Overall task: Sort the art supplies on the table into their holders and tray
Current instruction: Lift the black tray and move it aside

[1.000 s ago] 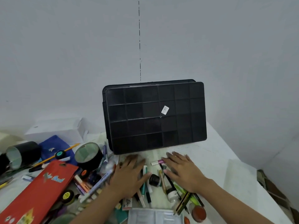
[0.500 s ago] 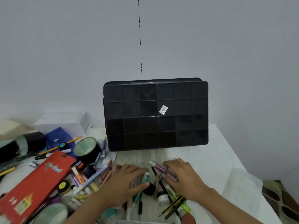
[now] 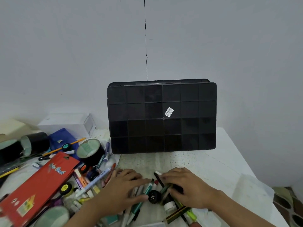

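A heap of pens and markers lies on the white table [image 3: 205,163] in front of me. My left hand [image 3: 124,189] rests palm down on several of them, fingers spread, beside a teal marker [image 3: 147,188]. My right hand [image 3: 185,185] curls over a black pen with a white tip [image 3: 157,174] and a green pen; whether it grips them is unclear. A small black jar [image 3: 153,196] sits between my hands. The black compartment tray [image 3: 162,118] stands on edge against the wall. A black round holder [image 3: 91,153] lies on its side to the left.
At the left are a red coloured-pencil pack [image 3: 37,185], another toppled black holder [image 3: 34,143], a blue pouch [image 3: 64,140] and a white box [image 3: 68,123]. A clear plastic sheet [image 3: 250,194] lies near the table's right edge, with the floor [image 3: 288,205] beyond.
Both hands have slid back toward me, dragging pens with them. The pink marker under my right fingers has given way to a black white-tipped pen.
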{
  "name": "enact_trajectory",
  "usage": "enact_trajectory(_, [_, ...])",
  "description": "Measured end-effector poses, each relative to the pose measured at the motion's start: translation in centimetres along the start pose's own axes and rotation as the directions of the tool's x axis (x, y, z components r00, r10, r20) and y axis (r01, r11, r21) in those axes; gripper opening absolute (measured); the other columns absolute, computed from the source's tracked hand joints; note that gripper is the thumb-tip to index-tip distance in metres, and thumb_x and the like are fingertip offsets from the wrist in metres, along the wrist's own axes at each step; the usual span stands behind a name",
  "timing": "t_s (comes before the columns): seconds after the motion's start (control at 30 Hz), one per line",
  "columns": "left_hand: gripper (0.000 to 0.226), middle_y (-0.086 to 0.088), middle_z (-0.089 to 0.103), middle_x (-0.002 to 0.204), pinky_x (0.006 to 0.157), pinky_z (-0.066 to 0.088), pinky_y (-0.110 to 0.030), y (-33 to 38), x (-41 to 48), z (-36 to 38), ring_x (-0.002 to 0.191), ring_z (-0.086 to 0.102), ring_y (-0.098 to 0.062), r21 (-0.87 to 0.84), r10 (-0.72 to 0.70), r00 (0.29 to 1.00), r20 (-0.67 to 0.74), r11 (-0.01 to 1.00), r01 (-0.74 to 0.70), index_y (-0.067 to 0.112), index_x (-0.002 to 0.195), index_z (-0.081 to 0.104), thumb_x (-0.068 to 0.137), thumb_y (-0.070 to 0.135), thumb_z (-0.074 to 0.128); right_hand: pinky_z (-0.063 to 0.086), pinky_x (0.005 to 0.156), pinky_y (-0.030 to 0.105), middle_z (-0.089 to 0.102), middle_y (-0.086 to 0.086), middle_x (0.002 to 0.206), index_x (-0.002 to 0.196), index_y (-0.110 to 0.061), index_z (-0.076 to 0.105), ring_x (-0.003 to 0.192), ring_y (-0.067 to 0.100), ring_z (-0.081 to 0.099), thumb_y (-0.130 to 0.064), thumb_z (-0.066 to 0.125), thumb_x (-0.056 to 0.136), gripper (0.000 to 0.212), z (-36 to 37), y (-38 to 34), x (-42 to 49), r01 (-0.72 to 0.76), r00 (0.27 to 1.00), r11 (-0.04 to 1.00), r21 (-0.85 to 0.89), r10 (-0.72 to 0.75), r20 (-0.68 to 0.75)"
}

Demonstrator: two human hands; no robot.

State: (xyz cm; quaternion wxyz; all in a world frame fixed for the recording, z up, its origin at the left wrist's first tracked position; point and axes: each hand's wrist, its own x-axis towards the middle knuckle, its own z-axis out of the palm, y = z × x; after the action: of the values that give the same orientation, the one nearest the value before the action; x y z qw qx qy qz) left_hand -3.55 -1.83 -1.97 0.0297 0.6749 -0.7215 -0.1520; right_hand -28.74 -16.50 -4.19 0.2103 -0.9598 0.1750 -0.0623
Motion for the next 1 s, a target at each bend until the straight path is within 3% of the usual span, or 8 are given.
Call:
enact_trajectory(0.1, [0.056, 0.029, 0.048, 0.133, 0.11, 0.009, -0.026, 0.0, 0.1, -0.3, 0.123, 0.03, 0.01, -0.036, 0.038, 0.999, 0.003, 0.999, -0.037, 0.062, 0.141, 0.035, 0.091, 0.083, 0.021, 0.04, 0.103, 0.029, 0.05, -0.023, 0.134, 0.126, -0.031, 0.06, 0.12, -0.003, 0.047, -0.049, 0.044, 0.101, 0.034, -0.1, -0.5, 0.7, -0.026, 1.0, 1.0, 0.01, 0.026, -0.017])
enact_trajectory(0.27, [0.051, 0.024, 0.056, 0.116, 0.098, 0.037, -0.023, -0.3, 0.7, -0.1, 0.108, 0.042, 0.004, -0.116, 0.078, 0.997, -0.011, 0.99, -0.078, 0.052, 0.136, 0.047, 0.097, 0.075, 0.025, 0.031, 0.11, 0.035, 0.034, -0.017, 0.149, 0.143, -0.032, 0.044, 0.131, 0.008, 0.034, -0.055, 0.026, 0.105, 0.049, 0.0, -1.7, 3.1, -0.09, 0.99, 0.989, -0.12, 0.102, 0.097])
enact_trajectory(0.4, [0.045, 0.021, 0.063, 0.106, 0.095, 0.04, -0.021, -0.3, 0.9, -0.3, 0.102, 0.051, 0.003, -0.164, 0.128, 0.991, -0.028, 0.978, -0.131, 0.048, 0.126, 0.056, 0.099, 0.071, 0.028, 0.032, 0.108, 0.031, 0.044, -0.024, 0.146, 0.138, -0.033, 0.056, 0.124, 0.002, 0.038, -0.047, 0.036, 0.105, 0.04, 0.1, -1.9, 3.0, -0.063, 0.99, 0.998, 0.019, 0.06, 0.124])
enact_trajectory(0.57, [0.042, 0.035, 0.057, 0.117, 0.098, 0.029, -0.013, -0.2, 0.2, -0.5, 0.109, 0.046, 0.012, -0.156, 0.148, 0.988, -0.053, 0.976, -0.154, 0.049, 0.133, 0.054, 0.1, 0.067, 0.036, 0.039, 0.102, 0.024, 0.056, -0.03, 0.135, 0.133, -0.038, 0.061, 0.114, 0.001, 0.049, -0.044, 0.045, 0.103, 0.034, -0.2, -1.6, 1.6, -0.075, 0.994, 0.984, 0.164, 0.06, 0.094])
enact_trajectory(0.7, [0.041, 0.041, 0.053, 0.123, 0.107, 0.034, -0.031, 0.3, 0.3, -0.8, 0.115, 0.043, 0.011, -0.142, 0.167, 0.986, 0.019, 0.976, -0.163, 0.055, 0.132, 0.05, 0.1, 0.07, 0.029, 0.039, 0.103, 0.022, 0.062, -0.023, 0.13, 0.132, -0.033, 0.063, 0.116, 0.001, 0.052, -0.043, 0.045, 0.104, 0.034, -1.1, -1.9, 1.3, -0.101, 0.993, 0.97, 0.223, 0.087, 0.073])
enact_trajectory(0.8, [0.04, 0.041, 0.05, 0.129, 0.109, 0.033, -0.032, 0.3, 0.5, -2.1, 0.125, 0.039, 0.011, -0.16, 0.193, 0.981, -0.018, 0.968, -0.193, 0.051, 0.129, 0.054, 0.101, 0.067, 0.031, 0.044, 0.101, 0.024, 0.066, -0.017, 0.122, 0.127, -0.03, 0.065, 0.114, -0.003, 0.054, -0.046, 0.046, 0.104, 0.035, -2.2, -2.6, 1.3, -0.105, 0.993, 0.973, 0.206, 0.114, -0.029])
enact_trajectory(0.9, [0.035, 0.031, 0.061, 0.114, 0.101, 0.042, -0.02, 0.9, 0.6, -5.8, 0.112, 0.051, 0.012, -0.249, 0.151, 0.978, -0.141, 0.951, -0.182, 0.042, 0.121, 0.064, 0.102, 0.057, 0.04, 0.051, 0.091, 0.024, 0.066, -0.02, 0.11, 0.123, -0.029, 0.068, 0.102, -0.005, 0.058, -0.049, 0.045, 0.102, 0.036, -5.1, -3.3, 2.1, -0.054, 0.977, 0.991, 0.119, 0.077, -0.2])
enact_trajectory(1.0, [0.03, 0.023, 0.063, 0.102, 0.087, 0.049, -0.02, 1.1, 2.0, -9.8, 0.098, 0.06, 0.003, -0.221, 0.133, 0.898, -0.42, 0.944, -0.244, 0.033, 0.114, 0.069, 0.103, 0.048, 0.045, 0.052, 0.088, 0.028, 0.066, -0.016, 0.106, 0.118, -0.024, 0.069, 0.1, -0.001, 0.058, -0.044, 0.046, 0.101, 0.035, -9.6, -3.8, 4.1, -0.004, 0.905, 1.0, -0.029, -0.008, -0.426])
